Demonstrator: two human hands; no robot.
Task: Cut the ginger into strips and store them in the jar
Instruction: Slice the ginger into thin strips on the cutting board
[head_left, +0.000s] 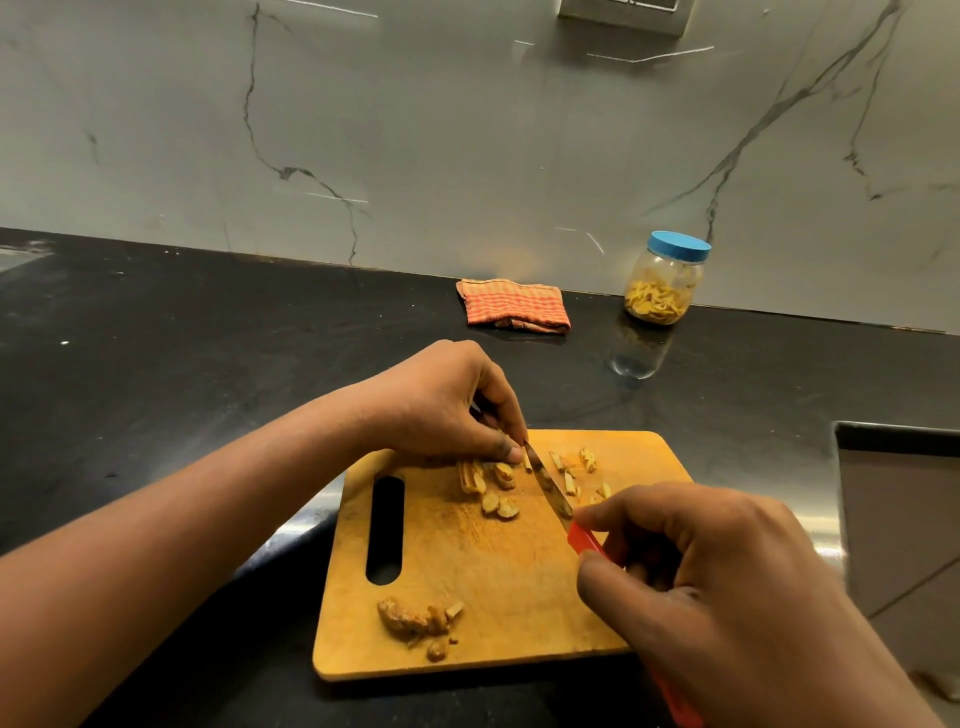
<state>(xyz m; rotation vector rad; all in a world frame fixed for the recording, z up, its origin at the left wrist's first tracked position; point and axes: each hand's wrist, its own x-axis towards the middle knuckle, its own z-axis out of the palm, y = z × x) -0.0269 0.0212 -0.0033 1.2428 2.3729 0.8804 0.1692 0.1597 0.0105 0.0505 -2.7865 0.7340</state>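
A wooden cutting board (493, 571) lies toward the near edge of the dark surface (182, 338), with its slot handle to the left. The left hand (441, 405) reaches over the board's far side, its fingertips curled down and pressing on a ginger piece (503, 475). The right hand (727, 597) is clamped round the red handle of a knife (550, 486). The blade slants across the board, its tip touching the left fingertips and the ginger there. Cut strips (571, 470) lie scattered just right of the blade, and a few thicker slices (500, 505) lie left of it. A knobbly lump of ginger (410, 618) rests near the board's near edge. At the far edge of the surface, against the marble wall, stands the jar (662, 283). Its blue lid (679, 246) is on and yellow strips fill its bottom. A folded checked cloth (514, 306) lies to its left.
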